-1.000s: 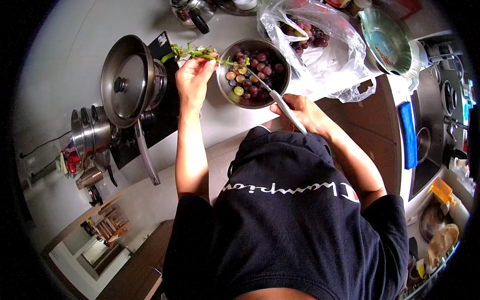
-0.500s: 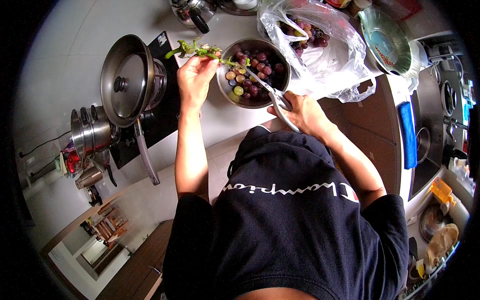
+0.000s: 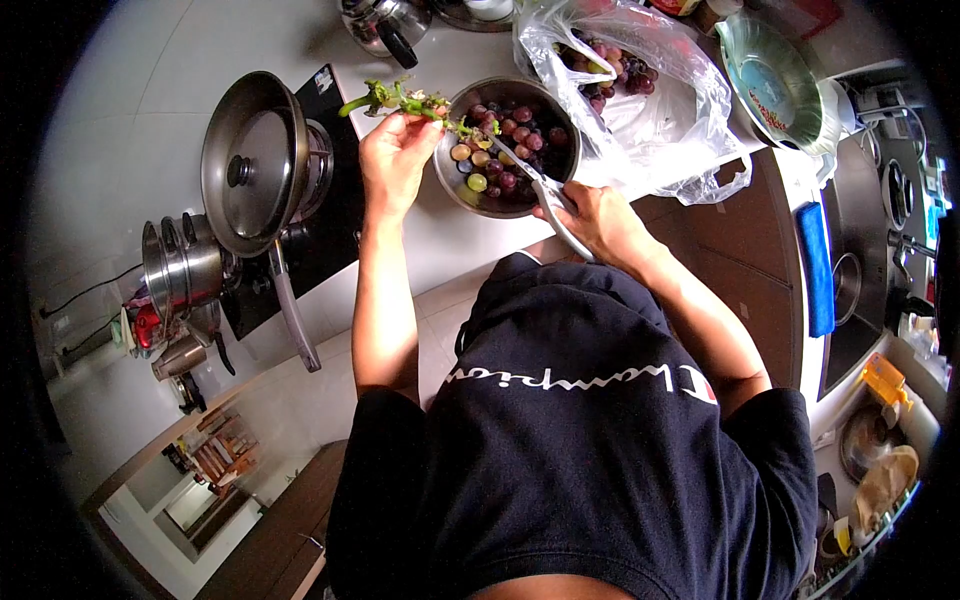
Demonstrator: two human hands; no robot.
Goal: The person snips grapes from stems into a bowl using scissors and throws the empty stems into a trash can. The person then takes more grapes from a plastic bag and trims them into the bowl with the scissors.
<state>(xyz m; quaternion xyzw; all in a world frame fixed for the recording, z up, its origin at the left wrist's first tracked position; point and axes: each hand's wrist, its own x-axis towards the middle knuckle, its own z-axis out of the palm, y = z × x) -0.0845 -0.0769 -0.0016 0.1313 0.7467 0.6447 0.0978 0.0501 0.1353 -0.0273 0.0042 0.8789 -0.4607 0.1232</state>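
Note:
My left hand (image 3: 397,160) pinches a green grape stem (image 3: 385,97), whose lower end reaches over the rim of a metal bowl (image 3: 450,185). Loose grapes (image 3: 520,130), mostly dark purple with a few green and amber ones, lie in that bowl. In my right hand (image 3: 600,222) is a pair of scissors (image 3: 552,197) with pale grey handles. The blades point up and left over the grapes, their tips close to the stem's end. Whether the blades touch the stem I cannot tell.
A clear plastic bag (image 3: 650,140) with more grapes (image 3: 628,75) lies right of the bowl. Beyond it stands a green dish (image 3: 735,50). A lidded pan (image 3: 215,170) is on the stove at left, its handle (image 3: 288,310) sticking out. A kettle (image 3: 370,25) stands behind.
My left hand and the stem have shifted slightly to the right. The scissors' handles look a little closer together. The bowl and bag stay put.

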